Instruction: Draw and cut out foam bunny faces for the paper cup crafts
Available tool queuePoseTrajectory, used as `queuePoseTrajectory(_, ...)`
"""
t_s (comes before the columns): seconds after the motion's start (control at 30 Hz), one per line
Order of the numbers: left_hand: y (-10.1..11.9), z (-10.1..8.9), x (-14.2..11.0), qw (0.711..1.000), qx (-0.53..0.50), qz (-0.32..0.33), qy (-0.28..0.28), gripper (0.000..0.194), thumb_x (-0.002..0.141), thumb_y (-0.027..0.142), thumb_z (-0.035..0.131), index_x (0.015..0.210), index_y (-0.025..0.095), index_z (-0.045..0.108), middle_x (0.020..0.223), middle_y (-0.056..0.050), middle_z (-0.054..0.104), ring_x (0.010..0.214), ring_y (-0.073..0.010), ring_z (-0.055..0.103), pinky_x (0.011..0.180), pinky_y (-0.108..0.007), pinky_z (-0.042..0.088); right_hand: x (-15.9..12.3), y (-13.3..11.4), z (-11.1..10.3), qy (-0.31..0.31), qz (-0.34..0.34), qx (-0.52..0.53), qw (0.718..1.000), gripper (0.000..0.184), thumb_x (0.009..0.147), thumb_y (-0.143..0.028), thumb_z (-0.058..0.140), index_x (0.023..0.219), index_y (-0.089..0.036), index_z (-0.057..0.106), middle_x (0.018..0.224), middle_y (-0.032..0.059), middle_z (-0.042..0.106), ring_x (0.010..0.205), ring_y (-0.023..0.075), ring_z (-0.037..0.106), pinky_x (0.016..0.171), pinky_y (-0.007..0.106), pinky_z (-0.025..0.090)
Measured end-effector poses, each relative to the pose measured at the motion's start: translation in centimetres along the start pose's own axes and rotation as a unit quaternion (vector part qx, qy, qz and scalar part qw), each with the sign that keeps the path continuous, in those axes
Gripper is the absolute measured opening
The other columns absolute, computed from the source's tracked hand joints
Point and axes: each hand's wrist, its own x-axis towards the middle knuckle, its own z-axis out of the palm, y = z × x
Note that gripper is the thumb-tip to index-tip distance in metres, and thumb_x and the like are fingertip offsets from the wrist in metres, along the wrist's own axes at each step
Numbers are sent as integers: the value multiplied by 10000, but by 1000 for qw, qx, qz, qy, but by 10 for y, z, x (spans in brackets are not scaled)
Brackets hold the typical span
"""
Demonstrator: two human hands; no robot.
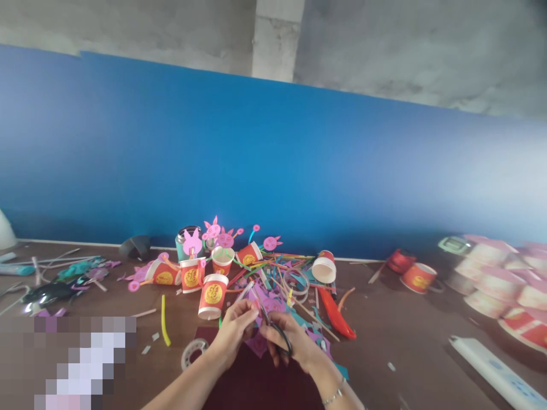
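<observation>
Black-handled scissors (282, 340) are in my right hand (293, 336), fingers through the handle and blades pointing up and away toward my left hand. My left hand (237, 326) is closed in a pinch beside the blades; what is between its fingertips is too small to make out. Beyond both hands lies a heap of purple foam scraps (271, 302). A red paper cup (212, 296) with a yellow print stands upside down just past my left hand. A roll of tape (194, 354) lies by my left wrist.
More red cups (192, 274) with pink animal-face cutouts (225, 241) stand at the back. A red balloon-like piece (335, 313) lies to the right, a yellow strip (164, 322) to the left. Stacked cups (487, 279) and a white power strip (498, 367) occupy the far right. A blue partition (273, 159) rises behind.
</observation>
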Motion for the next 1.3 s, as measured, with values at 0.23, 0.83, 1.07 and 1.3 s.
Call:
queuePoseTrajectory(0.23,1,-6,2,999,15,-8,-31,386,623,432,771,640,174,484,421,120,296,403,-34,156,430,-216,110,-2,-1,-6,-24,-15,-9,1000,369,736,-508,642,715,-172,491,399,-80,508,275,47,397,263,127,207)
queuePoseTrajectory(0.83,10,-1,-4,999,3,-47,-9,279,560,285,739,619,169,492,478,77,415,411,-33,249,411,-195,89,-3,-2,-21,-52,15,-46,997,362,723,-494,667,730,-154,543,413,-79,506,279,47,413,255,131,216)
queuePoseTrajectory(1.07,27,10,-17,995,-61,-60,47,150,554,189,596,599,175,453,678,-29,613,506,-74,454,419,-185,219,2,3,-19,36,-9,-54,998,324,759,-470,616,710,-174,493,400,-88,493,267,46,376,266,141,208)
queuePoseTrajectory(1.3,60,-18,-32,997,9,-36,75,207,492,135,520,590,195,348,575,52,505,414,-28,304,398,-182,104,17,12,-16,194,-83,-142,967,243,735,-410,590,791,-183,525,499,-37,536,428,147,539,406,232,378)
